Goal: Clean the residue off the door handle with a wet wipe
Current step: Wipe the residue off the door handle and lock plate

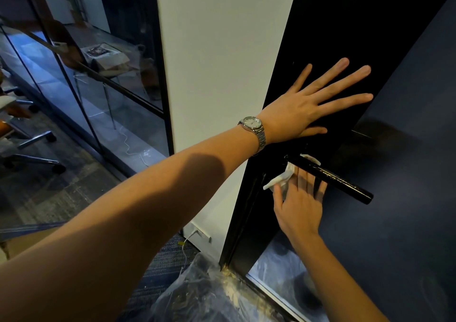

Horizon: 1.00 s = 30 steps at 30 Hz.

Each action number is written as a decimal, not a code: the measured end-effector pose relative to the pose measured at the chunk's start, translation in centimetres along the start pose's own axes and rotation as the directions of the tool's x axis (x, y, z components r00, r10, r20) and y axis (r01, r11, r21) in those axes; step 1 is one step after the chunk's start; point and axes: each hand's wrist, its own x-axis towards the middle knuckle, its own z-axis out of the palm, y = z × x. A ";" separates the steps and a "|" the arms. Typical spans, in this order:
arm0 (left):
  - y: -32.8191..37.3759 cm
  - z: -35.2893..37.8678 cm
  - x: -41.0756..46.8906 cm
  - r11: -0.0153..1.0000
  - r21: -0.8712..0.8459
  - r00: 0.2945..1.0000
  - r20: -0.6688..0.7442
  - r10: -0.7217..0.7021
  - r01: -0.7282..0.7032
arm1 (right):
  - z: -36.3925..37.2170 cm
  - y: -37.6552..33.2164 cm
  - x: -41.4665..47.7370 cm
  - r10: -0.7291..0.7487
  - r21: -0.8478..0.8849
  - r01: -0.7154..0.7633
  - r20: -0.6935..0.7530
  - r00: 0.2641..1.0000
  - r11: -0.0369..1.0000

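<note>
An office corridor with a glass partition [86,87] on the left, a white wall section [217,62] in the middle and a dark door [394,235] on the right, with grey-blue carpet [61,193] underfoot. The wheeled base of an office chair [32,146] shows at the far left, and crumpled plastic sheeting [197,294] lies on the floor at the foot of the door frame. A thin white cable [185,246] runs down from a low wall outlet [201,231]

The left hand [303,109] lies flat against the door above the handle, fingers spread wide and straight, a steel wristwatch [253,123] on its wrist. The black bar door handle [330,177] slants down to the right below that hand. The right hand [299,205] reaches up from underneath, its fingers extended behind the bar, its thumb pinching a bunched white wet wipe [283,176] against them. The wipe sits at the handle's upper left end, touching the bar, with a scrap of it showing above the bar too
</note>
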 end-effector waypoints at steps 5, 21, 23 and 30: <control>0.0 0.0 0.0 1.000 0.008 1.000 -0.005 -0.003 0.003 | 0.1 0.1 -0.1 0.005 0.058 -0.003 -0.035 0.999 0.998; 0.0 0.1 0.0 1.000 0.012 1.000 -0.006 -0.008 0.008 | 0.1 0.0 1.6 0.004 -0.048 -0.006 -0.044 0.999 0.999; 0.0 0.1 0.0 1.000 0.016 1.000 -0.005 -0.007 0.007 | 0.1 -0.2 1.2 0.035 -0.015 -0.036 -0.050 0.998 0.999; 0.0 0.0 0.0 1.000 0.023 1.000 -0.005 -0.011 0.011 | -0.1 -0.4 2.3 0.051 0.050 -0.045 -0.125 0.991 0.998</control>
